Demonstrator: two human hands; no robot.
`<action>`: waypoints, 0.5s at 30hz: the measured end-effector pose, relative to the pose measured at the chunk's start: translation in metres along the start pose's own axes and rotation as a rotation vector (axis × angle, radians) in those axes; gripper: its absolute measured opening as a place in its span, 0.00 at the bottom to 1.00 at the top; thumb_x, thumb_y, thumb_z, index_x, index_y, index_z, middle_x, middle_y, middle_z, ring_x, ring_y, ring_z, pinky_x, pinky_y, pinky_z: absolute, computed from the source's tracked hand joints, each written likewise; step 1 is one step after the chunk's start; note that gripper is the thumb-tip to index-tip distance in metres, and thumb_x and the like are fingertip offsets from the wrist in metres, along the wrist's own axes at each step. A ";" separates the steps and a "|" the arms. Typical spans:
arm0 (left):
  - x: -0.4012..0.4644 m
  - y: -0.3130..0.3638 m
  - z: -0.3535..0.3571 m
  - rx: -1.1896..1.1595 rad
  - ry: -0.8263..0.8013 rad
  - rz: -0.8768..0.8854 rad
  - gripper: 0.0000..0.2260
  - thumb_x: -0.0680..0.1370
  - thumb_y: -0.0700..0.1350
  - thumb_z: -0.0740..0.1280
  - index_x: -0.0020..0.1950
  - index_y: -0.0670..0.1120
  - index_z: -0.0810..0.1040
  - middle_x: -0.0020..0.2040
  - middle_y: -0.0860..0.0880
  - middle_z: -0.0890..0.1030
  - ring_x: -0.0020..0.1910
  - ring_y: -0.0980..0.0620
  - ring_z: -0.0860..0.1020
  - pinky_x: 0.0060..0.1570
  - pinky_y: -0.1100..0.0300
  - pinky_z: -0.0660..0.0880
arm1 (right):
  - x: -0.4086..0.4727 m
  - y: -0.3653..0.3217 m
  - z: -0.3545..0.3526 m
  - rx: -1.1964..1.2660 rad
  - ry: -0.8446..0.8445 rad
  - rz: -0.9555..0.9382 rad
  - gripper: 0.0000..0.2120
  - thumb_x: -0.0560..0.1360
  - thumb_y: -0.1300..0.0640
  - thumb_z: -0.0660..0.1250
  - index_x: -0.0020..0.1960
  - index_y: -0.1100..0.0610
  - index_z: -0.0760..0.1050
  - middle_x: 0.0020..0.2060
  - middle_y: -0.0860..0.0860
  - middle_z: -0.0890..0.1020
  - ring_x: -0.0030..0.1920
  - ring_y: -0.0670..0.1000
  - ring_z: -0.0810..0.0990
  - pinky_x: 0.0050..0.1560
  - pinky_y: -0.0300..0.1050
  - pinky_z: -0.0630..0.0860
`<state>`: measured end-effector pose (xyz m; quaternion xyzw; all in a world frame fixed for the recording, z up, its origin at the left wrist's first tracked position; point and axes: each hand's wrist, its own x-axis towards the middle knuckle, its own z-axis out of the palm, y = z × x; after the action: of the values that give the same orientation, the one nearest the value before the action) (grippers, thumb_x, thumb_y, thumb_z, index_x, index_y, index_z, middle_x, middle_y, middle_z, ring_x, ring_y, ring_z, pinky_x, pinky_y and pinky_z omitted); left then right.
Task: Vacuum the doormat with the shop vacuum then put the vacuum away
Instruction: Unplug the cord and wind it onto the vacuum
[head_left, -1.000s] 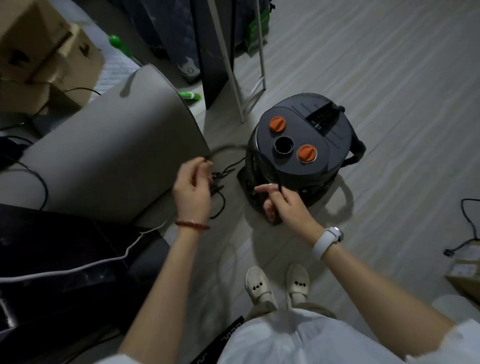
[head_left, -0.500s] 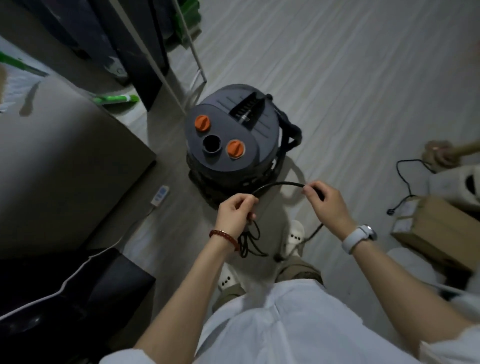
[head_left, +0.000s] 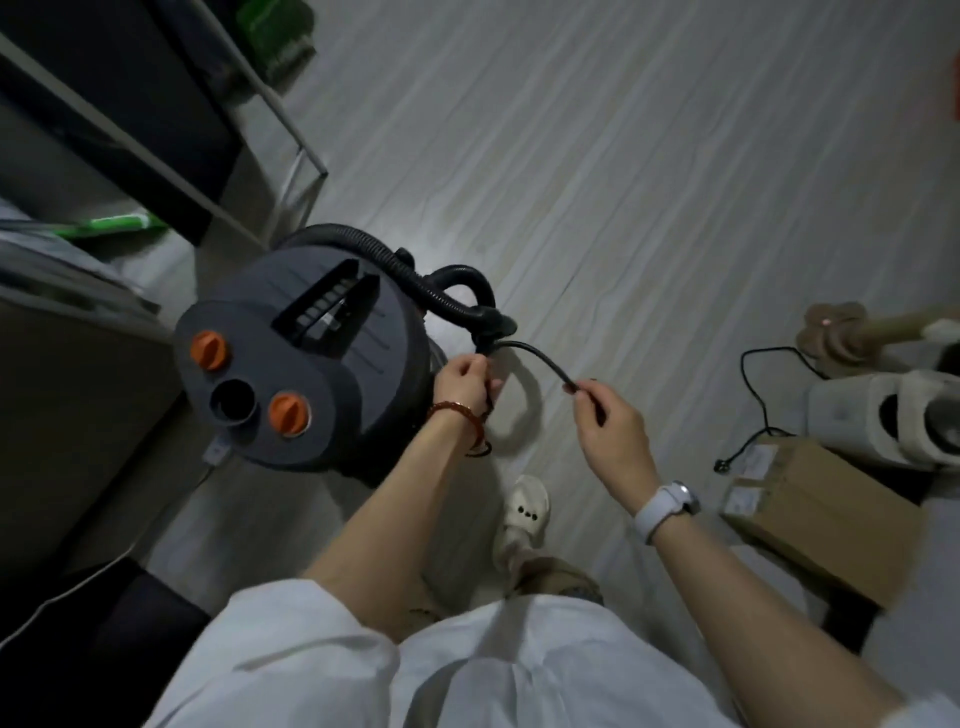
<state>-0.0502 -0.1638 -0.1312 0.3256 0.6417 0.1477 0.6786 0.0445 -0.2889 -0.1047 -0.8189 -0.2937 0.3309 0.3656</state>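
The dark grey shop vacuum (head_left: 306, 358) stands on the floor just left of my hands, with two orange knobs and a round port on its lid. Its black ribbed hose (head_left: 415, 280) curls over the far right side. A black power cord (head_left: 540, 358) arches between my hands. My left hand (head_left: 465, 376) grips coiled cord beside the vacuum's right wall. My right hand (head_left: 610, 421) pinches the cord's other stretch, about a hand's width to the right. No doormat is in view.
A cardboard box (head_left: 810, 514) and white appliances (head_left: 883, 421) with a loose black cable (head_left: 758, 395) crowd the right. A grey panel (head_left: 67, 415) and white metal frame (head_left: 291, 156) stand left. My white shoe (head_left: 524, 512) is on the wood floor below my hands.
My view has swung and I have moved round to the vacuum's right side. Both hands still hold the cord and now work it close to the hose end.
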 end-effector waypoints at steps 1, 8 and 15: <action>0.014 0.011 0.006 0.003 0.028 0.031 0.13 0.80 0.38 0.56 0.36 0.44 0.71 0.27 0.48 0.70 0.25 0.53 0.70 0.28 0.63 0.68 | 0.009 0.001 -0.001 0.007 -0.057 -0.010 0.10 0.79 0.60 0.59 0.56 0.59 0.76 0.35 0.53 0.77 0.33 0.47 0.73 0.34 0.43 0.68; 0.104 0.076 -0.012 -0.120 0.255 0.105 0.13 0.80 0.36 0.56 0.36 0.44 0.69 0.30 0.45 0.71 0.17 0.59 0.72 0.32 0.56 0.74 | 0.060 0.023 -0.004 -0.255 -0.303 -0.013 0.10 0.80 0.55 0.56 0.53 0.54 0.76 0.28 0.42 0.71 0.33 0.50 0.74 0.36 0.47 0.71; 0.146 0.108 -0.048 0.960 0.164 0.359 0.08 0.77 0.47 0.64 0.51 0.45 0.80 0.43 0.46 0.80 0.46 0.47 0.79 0.50 0.54 0.75 | 0.092 -0.031 0.052 0.037 -0.124 -0.135 0.07 0.79 0.59 0.58 0.48 0.59 0.75 0.26 0.44 0.72 0.27 0.43 0.69 0.32 0.45 0.67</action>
<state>-0.0538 0.0186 -0.1743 0.6925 0.6221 -0.0243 0.3644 0.0536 -0.1837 -0.1373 -0.7683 -0.3641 0.3609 0.3832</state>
